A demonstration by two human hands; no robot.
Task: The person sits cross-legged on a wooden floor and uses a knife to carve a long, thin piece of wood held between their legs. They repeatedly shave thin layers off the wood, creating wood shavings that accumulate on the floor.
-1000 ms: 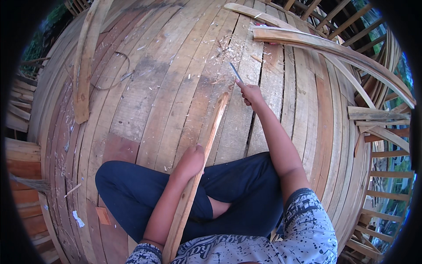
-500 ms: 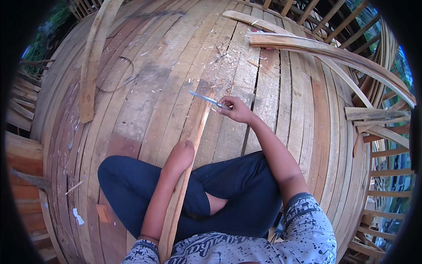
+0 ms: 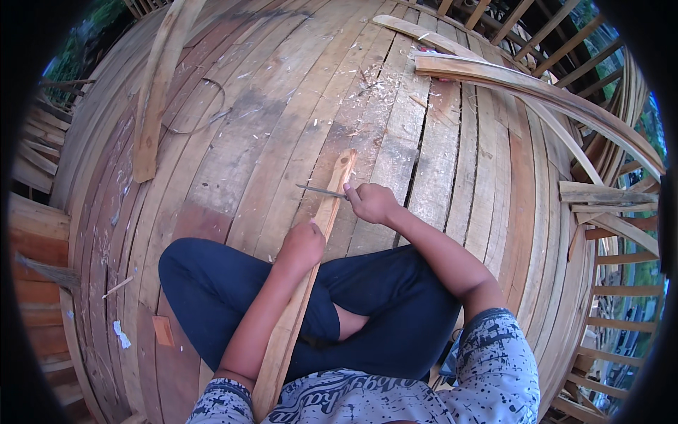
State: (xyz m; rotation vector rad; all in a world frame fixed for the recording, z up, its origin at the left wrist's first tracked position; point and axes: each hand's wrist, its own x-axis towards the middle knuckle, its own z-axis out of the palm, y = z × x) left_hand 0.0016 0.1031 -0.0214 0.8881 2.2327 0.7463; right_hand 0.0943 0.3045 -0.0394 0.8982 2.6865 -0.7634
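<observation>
A long, narrow wooden strip (image 3: 288, 338) runs from beside my body out over my crossed legs, its far end above the plank floor. My left hand (image 3: 304, 245) is closed around the strip near its middle. Farther along, my right hand (image 3: 372, 203) grips a knife, its fingers wrapped round the handle, which they mostly hide. The thin knife blade (image 3: 319, 189) points left and lies across the strip, short of its far end. Whether the edge bites into the wood cannot be made out.
Pale shavings (image 3: 378, 83) litter the plank floor ahead. A long board (image 3: 147, 134) lies at the left, and stacked boards (image 3: 494, 74) reach across the far right. A thin curved strip (image 3: 201, 127) rests near the left board. Slatted railing (image 3: 625, 290) borders the right side.
My right hand has come nearer with the knife, whose blade now crosses the strip lower down. The strip's far end has turned slightly right, and its face shows more.
</observation>
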